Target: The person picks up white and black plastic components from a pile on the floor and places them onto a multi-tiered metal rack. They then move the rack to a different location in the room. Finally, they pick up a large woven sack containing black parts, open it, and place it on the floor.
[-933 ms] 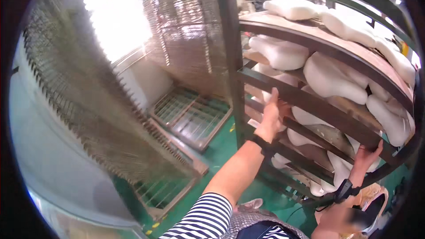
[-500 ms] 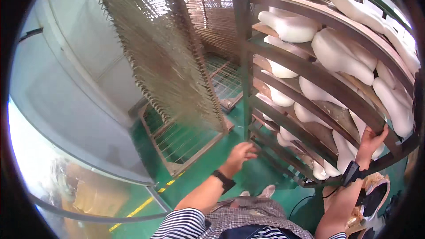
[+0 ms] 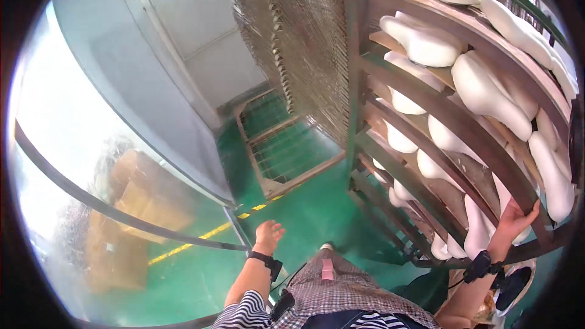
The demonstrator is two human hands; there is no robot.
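A tall dark rack [image 3: 454, 105] fills the right side, its tiers loaded with white pieces shaped like bicycle saddles [image 3: 487, 94]. My right hand [image 3: 517, 219] grips the curved frame of this rack at its near right part, the thumb showing and some fingers hidden behind the bar. Low in front of me, my left hand [image 3: 268, 236] hangs over the green floor with loosely bent fingers and holds nothing. Dark bands with small devices sit on both wrists.
Left of the rack hangs a worn woven panel [image 3: 304, 42] above a wire-strung frame [image 3: 298, 173]. A grey-white wall panel [image 3: 146, 91] and clear curtain sheet with cardboard boxes [image 3: 131, 207] behind it stand left. A yellow-black stripe [image 3: 259, 208] marks the green floor.
My left hand has swung down and left, away from the rack. My right hand keeps its grip on the rack. The view has turned left, and the woven panel appears closer to the rack.
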